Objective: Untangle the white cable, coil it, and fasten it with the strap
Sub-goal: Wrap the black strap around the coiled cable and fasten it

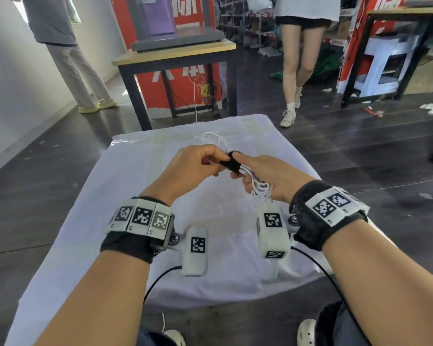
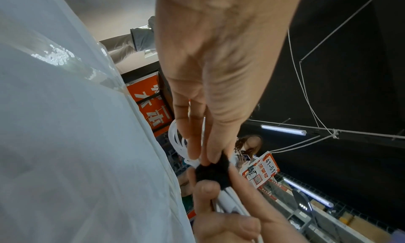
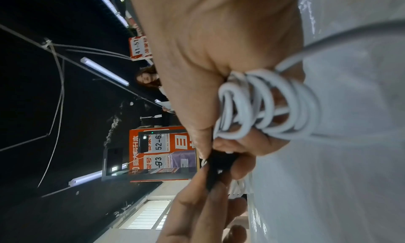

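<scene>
The white cable [image 1: 260,188] is already coiled and held above the middle of the table [image 1: 125,196], with the black strap [image 1: 231,164] wrapped round the bundle's waist. The right hand [image 1: 268,179] curls its fingers round the bundle on the near side of the strap, loops hanging from the palm. The left hand [image 1: 193,162] pinches the strap's free end between thumb and fingertips, right against the strap itself.

Judging from this, the step in hand is closing the strap. To do it well, the left hand should draw the free end snug across the wrap and press it flat onto itself, while the right hand keeps the turns from sliding apart. Some loops fan out beyond the strap on the far side; they look loose and could slip out if the wrap is slack.

Around the strap there is open air on every side. The table's far edge lies well beyond it, and its left and right edges are well apart from both hands. Two people stand beyond the far edge, clear of the work.
</scene>
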A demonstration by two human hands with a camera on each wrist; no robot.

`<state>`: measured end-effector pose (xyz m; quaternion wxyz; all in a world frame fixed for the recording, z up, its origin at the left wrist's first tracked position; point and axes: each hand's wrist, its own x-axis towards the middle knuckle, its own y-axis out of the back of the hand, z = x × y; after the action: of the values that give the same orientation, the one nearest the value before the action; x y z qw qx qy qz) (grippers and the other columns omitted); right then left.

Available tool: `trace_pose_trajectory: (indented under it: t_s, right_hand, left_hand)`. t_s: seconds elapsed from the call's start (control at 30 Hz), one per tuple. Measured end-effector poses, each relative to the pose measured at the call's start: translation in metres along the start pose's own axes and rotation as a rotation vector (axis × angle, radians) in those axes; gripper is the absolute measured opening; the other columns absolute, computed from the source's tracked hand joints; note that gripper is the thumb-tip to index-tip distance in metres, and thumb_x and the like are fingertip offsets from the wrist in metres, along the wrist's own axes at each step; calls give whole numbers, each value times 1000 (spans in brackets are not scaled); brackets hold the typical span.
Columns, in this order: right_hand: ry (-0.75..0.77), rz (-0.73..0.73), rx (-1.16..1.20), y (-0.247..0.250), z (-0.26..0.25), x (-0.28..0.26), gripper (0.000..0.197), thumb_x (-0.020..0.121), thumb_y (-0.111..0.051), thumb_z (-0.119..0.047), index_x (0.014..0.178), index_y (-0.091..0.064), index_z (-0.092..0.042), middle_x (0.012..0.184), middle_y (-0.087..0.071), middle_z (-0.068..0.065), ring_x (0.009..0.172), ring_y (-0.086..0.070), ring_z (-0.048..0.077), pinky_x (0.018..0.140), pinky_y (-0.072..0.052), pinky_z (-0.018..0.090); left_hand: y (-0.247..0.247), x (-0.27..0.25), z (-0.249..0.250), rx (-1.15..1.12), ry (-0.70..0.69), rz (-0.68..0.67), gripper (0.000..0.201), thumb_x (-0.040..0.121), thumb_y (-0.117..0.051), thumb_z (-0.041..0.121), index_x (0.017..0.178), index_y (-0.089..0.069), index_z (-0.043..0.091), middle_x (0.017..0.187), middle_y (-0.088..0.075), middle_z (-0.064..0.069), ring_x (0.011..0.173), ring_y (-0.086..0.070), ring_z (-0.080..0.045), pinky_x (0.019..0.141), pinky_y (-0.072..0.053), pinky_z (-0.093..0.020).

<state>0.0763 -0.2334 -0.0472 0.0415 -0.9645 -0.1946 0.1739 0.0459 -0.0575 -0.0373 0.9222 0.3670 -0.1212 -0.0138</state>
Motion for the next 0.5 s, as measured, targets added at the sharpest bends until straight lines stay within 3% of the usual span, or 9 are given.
trace_pose_trajectory:
  t_s: [0.1, 0.2, 0.27, 0.37, 0.5]
  right_hand:
    - [34, 22, -15, -1, 2, 2, 39, 96, -53, -33, 94, -62, 5, 73, -63, 12, 44, -41, 12, 40, -39, 20]
    - [58, 30, -61, -3, 4, 3, 38, 96, -53, -34, 90, -63, 3, 71, -63, 11, 47, -42, 13, 41, -40, 21]
    - [89, 32, -73, -4, 5, 5, 36, 96, -53, -33, 91, -63, 1, 71, -62, 10, 48, -43, 13, 42, -40, 21]
    - [110, 14, -39, -5, 4, 5, 33, 97, -52, -33, 90, -62, -2, 69, -60, 8, 45, -44, 10, 42, -39, 20]
    - [74, -19, 17, -4, 3, 5, 37, 94, -54, -39, 83, -60, -3, 67, -53, 11, 44, -43, 12, 42, -40, 21]
  left_hand:
    - [-2, -1, 2, -197, 111, -15, 17, 92, -62, 20, 106, -70, 25, 94, -74, 7, 81, -69, -6, 74, -54, -17]
    - [-6, -1, 8, -491, 327, -31, 28, 92, -60, 36, 104, -70, 12, 97, -74, -2, 83, -71, -13, 75, -57, -22]
    - [-9, 0, 9, -590, 418, -34, 34, 91, -62, 36, 103, -69, 5, 97, -73, -7, 77, -70, -14, 72, -58, -22]
    - [-12, 2, 5, -640, 495, -30, 34, 90, -65, 31, 108, -66, 2, 99, -71, -12, 76, -68, -15, 71, -58, -21]
    - [-13, 1, 1, -789, 557, -107, 40, 87, -65, 36, 113, -65, 6, 107, -72, -12, 94, -70, -18, 81, -57, -26]
